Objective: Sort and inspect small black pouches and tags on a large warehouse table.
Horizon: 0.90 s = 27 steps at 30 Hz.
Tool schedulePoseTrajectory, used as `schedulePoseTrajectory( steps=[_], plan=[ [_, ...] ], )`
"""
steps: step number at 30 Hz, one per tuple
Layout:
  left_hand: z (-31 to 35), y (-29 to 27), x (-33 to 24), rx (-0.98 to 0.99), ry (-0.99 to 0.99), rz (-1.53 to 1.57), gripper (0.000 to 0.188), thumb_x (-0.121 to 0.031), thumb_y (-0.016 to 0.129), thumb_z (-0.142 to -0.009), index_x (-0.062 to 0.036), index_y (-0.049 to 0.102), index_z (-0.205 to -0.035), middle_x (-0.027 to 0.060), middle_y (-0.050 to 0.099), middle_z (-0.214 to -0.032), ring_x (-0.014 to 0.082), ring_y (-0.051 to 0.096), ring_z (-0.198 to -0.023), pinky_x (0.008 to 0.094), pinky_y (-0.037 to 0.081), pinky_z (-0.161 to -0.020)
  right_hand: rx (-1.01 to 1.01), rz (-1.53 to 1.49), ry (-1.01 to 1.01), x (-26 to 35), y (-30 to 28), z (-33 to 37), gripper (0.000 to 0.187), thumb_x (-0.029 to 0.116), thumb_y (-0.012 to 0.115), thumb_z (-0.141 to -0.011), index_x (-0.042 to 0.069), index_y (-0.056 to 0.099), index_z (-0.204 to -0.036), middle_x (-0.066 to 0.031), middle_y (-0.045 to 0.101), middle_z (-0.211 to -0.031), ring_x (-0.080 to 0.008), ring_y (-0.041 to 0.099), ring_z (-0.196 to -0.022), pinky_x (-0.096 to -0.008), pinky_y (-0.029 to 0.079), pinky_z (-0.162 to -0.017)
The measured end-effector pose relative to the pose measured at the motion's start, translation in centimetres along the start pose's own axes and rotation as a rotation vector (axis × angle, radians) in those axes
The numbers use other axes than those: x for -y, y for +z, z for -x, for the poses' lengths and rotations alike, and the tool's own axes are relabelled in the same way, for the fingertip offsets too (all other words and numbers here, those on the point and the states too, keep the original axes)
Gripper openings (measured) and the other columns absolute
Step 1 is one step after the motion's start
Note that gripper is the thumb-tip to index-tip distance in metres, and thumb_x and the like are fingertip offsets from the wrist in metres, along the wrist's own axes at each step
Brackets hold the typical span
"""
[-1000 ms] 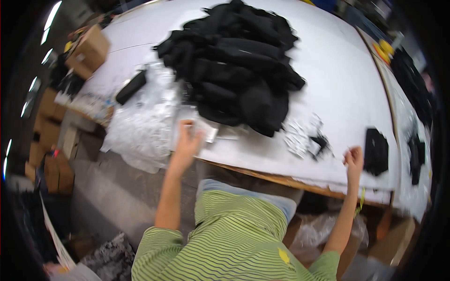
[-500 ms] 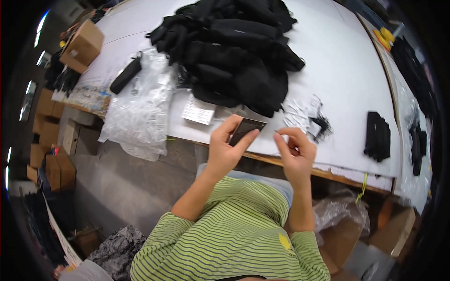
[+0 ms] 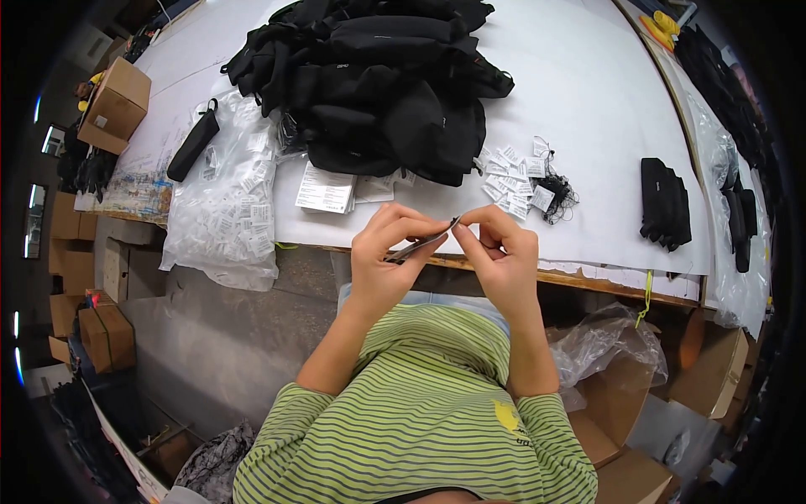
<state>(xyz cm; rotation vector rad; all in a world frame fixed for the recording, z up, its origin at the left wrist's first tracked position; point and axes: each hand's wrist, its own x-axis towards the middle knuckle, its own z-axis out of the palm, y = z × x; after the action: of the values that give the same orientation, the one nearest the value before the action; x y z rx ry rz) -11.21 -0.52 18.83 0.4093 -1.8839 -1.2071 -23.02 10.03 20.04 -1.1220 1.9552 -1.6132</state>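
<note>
My left hand [image 3: 388, 252] pinches a thin dark card tag [image 3: 414, 248] between thumb and fingers. The tag is tilted and shows mostly its edge. At its upper end, the thumb and forefinger of my right hand [image 3: 502, 250] are pressed together, almost meeting the left fingertips. Whatever that pinch holds is too small to make out. Beyond both hands lies a big heap of black fabric bags [image 3: 378, 92]. A stack of white printed cards [image 3: 326, 188] sits at the heap's near edge. To its right are loose white labels [image 3: 509, 181] and a tangle of black strings [image 3: 557, 197].
A clear plastic bag full of white labels [image 3: 222, 210] hangs over the table's front edge, with a black pouch [image 3: 194, 141] on top. Folded black pieces [image 3: 663, 204] lie at the right. Cardboard boxes [image 3: 117, 105] stand at the left, and an open carton [image 3: 609, 403] is under the table.
The dark tag has turned from showing its flat face to nearly edge-on. My right hand has moved left, and its fingertips now meet the tag's end.
</note>
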Motion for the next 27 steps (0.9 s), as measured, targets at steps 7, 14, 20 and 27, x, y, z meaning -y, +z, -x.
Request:
schedulePoseTrajectory(
  steps=[7, 14, 20, 27],
  plan=[
    [0.0, -1.2, 1.4, 0.237, -0.307, 0.396, 0.011, -0.009, 0.062, -0.086, -0.0027, 0.068, -0.092, 0.0033, 0.06, -0.085, 0.0098, 0.053, -0.072, 0.0229, 0.044, -0.065, 0.014, -0.23, 0.169, -1.3, -0.6, 0.4, 0.008, 0.009, 0.068, -0.081, 0.004, 0.062, -0.082, 0.0074, 0.034, -0.049, -0.0016, 0.026, -0.047, -0.0217, 0.018, -0.045],
    [0.5, -0.4, 2.8, 0.483, -0.566, 0.417, 0.012, -0.013, 0.055, -0.093, -0.0008, 0.054, -0.093, -0.0009, 0.053, -0.083, 0.0037, 0.049, -0.076, 0.0198, 0.041, -0.069, 0.17, -0.196, 0.222, -2.8, -0.8, 1.2, 0.01, 0.01, 0.069, -0.08, 0.005, 0.061, -0.084, 0.0078, 0.034, -0.049, -0.0011, 0.025, -0.047, -0.0223, 0.017, -0.046],
    [0.6, 0.1, 2.2, 0.435, -0.5, 0.425, 0.012, -0.012, 0.056, -0.092, -0.0006, 0.054, -0.091, -0.0009, 0.053, -0.08, 0.0035, 0.049, -0.071, 0.0185, 0.041, -0.064, 0.249, -0.482, 0.254, -4.2, -0.9, 1.3, 0.013, 0.013, 0.065, -0.085, 0.005, 0.056, -0.087, 0.0067, 0.04, -0.052, -0.0008, 0.03, -0.047, -0.0198, 0.019, -0.046],
    [-1.2, 1.7, 5.4, 0.286, -0.321, 0.269, 0.012, -0.012, 0.058, -0.09, -0.001, 0.054, -0.091, 0.0005, 0.055, -0.079, 0.0067, 0.053, -0.07, 0.02, 0.043, -0.064, 0.353, -0.579, 0.409, -5.1, -0.9, 1.1, 0.013, 0.016, 0.059, -0.09, 0.005, 0.053, -0.087, 0.0028, 0.049, -0.054, -0.0028, 0.038, -0.043, -0.019, 0.024, -0.04]
  ],
)
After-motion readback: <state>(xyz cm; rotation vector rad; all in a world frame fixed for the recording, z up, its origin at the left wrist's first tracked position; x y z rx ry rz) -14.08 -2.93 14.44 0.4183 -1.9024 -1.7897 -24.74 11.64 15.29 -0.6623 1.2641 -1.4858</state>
